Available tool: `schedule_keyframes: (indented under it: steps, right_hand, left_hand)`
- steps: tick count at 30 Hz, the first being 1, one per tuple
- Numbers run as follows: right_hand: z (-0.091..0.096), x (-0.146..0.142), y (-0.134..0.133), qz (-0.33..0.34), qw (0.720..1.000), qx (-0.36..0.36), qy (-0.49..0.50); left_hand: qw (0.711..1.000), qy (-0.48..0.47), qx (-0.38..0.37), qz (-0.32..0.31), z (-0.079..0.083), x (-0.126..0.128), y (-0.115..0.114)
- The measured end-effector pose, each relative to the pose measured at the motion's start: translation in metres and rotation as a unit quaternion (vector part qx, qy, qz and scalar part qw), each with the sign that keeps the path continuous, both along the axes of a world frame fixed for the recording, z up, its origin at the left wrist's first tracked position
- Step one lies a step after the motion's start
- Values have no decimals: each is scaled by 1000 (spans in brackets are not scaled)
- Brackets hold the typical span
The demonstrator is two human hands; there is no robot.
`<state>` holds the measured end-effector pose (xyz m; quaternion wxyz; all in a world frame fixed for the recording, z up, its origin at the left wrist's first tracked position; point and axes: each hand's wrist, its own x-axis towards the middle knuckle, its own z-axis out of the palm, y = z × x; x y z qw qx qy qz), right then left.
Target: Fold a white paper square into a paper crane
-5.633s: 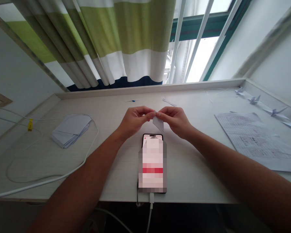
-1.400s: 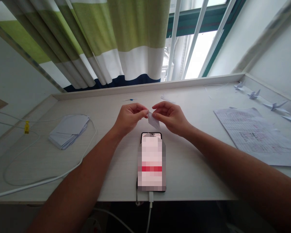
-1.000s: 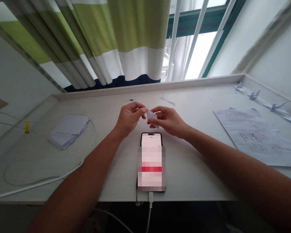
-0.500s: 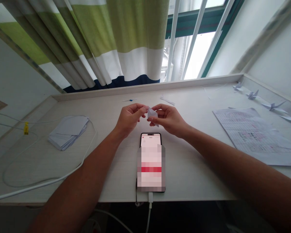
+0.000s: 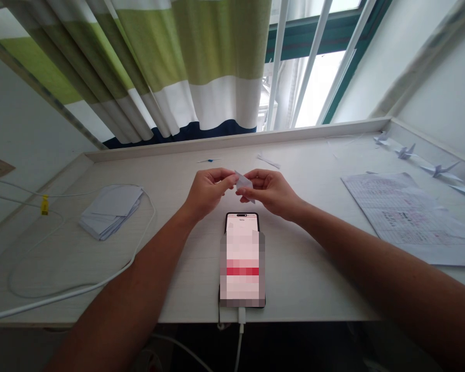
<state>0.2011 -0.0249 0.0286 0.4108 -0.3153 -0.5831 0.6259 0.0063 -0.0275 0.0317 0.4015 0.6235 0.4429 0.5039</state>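
A small folded piece of white paper (image 5: pixel 243 181) is held in the air between both hands, just above the far end of a phone (image 5: pixel 242 258). My left hand (image 5: pixel 208 192) pinches its left tip with thumb and forefinger. My right hand (image 5: pixel 269 191) grips the paper's right side, fingers curled round it. The phone lies face up on the white desk (image 5: pixel 186 243) near its front edge, with a white cable plugged in at the bottom. Most of the folded paper is hidden behind my fingers.
A stack of white paper squares (image 5: pixel 110 209) lies at the left inside a loop of white cable (image 5: pixel 81 287). Printed sheets (image 5: pixel 406 217) lie at the right. Folded paper cranes (image 5: pixel 437 169) line the right ledge. Paper scraps (image 5: pixel 268 160) sit near the back rim.
The folded paper has been turned in my fingers and raised slightly, from hanging point down to lying more level. Both hands stay in about the same place above the phone.
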Motion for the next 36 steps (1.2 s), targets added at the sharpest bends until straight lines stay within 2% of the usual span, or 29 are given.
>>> schedule_keyframes:
  steps: [4,9,13,20,24,28,31,36]
  right_hand:
    - [2,-2,-2,-1,1000,-11,17]
    - [2,-3,-2,-6,1000,-11,23]
    - [0,-1,1,-17,999,-15,32]
    - [-3,1,4,-38,999,-7,29]
    - [-4,-1,3,-32,999,-11,34]
    - [-2,0,1,-20,999,-16,28]
    - [1,1,0,0,1000,-12,20]
    - [0,0,1,-17,1000,6,10]
  left_hand:
    - [999,-34,-26,20,3,2,-1]
    - [998,-49,-48,16,7,5,-3]
    - [998,-39,-37,12,6,5,-3]
    - [998,16,-59,-31,2,1,-3]
    - [998,25,-44,-38,1,1,-3]
    - [999,28,-23,-18,1,1,-2]
    - [998,41,-27,-29,1,0,-2]
    - [997,32,-45,-49,0,-2,-1]
